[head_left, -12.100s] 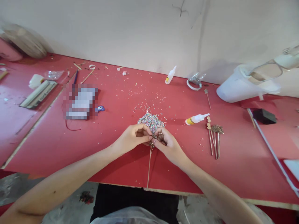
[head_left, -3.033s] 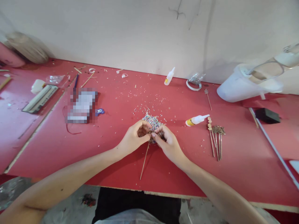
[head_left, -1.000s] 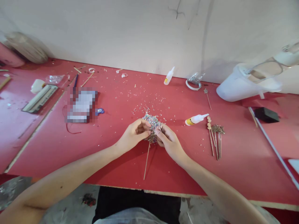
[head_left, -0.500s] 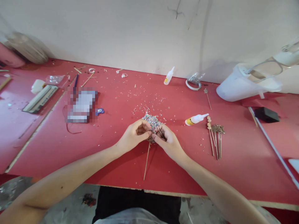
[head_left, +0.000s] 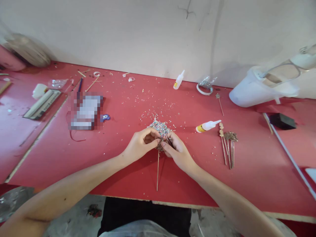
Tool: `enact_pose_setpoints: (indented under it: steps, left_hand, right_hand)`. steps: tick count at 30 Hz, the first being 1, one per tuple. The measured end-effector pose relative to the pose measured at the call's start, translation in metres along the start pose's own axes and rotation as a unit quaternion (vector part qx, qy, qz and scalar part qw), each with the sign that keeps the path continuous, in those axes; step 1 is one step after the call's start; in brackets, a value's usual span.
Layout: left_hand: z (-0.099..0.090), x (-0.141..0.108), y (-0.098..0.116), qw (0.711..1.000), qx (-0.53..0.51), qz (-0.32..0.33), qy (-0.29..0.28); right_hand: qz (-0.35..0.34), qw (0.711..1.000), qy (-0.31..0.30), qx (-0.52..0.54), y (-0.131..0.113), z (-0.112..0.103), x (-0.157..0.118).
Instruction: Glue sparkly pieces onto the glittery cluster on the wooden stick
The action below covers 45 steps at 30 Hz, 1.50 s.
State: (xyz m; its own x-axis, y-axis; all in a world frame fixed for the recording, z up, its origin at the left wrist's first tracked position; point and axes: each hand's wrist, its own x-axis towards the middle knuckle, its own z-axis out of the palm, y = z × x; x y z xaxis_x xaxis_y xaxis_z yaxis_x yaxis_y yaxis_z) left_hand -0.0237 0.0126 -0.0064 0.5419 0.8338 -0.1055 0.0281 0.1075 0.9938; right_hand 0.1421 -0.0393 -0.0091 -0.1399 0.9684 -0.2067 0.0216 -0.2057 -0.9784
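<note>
Across the red table [head_left: 123, 105], a labelled packet [head_left: 42, 104] lies left of a blue trinket [head_left: 106, 117]. Next, the left hand [head_left: 142, 143] pinches a thin stick [head_left: 158, 171] by its head, partly covering a glittery heap [head_left: 160, 126] behind. The right hand [head_left: 176, 145] seems to pinch a slim metallic piece [head_left: 169, 141]. Farther right: glue bottle [head_left: 206, 126], stick bundle [head_left: 230, 148], white bucket [head_left: 251, 89].

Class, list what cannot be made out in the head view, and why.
In the head view:
Upper end of the thin stick: mostly hidden by the left hand and right hand.
Pixelated block: its details are blurred out.
Colourful chips: single shapes too small.
Pink object: cut off by the left edge.
</note>
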Motion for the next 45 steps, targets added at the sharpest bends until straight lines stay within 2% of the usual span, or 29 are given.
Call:
enact_pose_setpoints:
  steps: [8, 15, 29, 36, 45]
  left_hand:
    - [0.0008, -0.0012, -0.0023, 0.999, 0.041, 0.007, 0.015]
    - [0.0011, -0.0014, -0.0019, 1.0, 0.009, 0.003, 0.004]
    - [0.001, -0.0018, -0.0009, 1.0, 0.022, 0.014, 0.0]
    - [-0.0004, 0.0005, 0.0, 1.0, -0.016, 0.012, -0.012]
    - [-0.0017, 0.0022, 0.0037, 1.0, -0.018, 0.0, -0.014]
  right_hand:
    - [0.021, 0.999, 0.002, 0.036, 0.0018, 0.0031, 0.0004]
    - [0.025, 0.999, 0.024, 0.027, -0.0031, 0.0051, -0.0004]
    - [0.011, 0.999, 0.014, 0.035, 0.0026, 0.0041, -0.0003]
    - [0.01, 0.999, 0.014, 0.038, 0.0025, 0.0039, -0.0007]
    - [0.009, 0.999, 0.016, 0.036, 0.0042, 0.0025, 0.0]
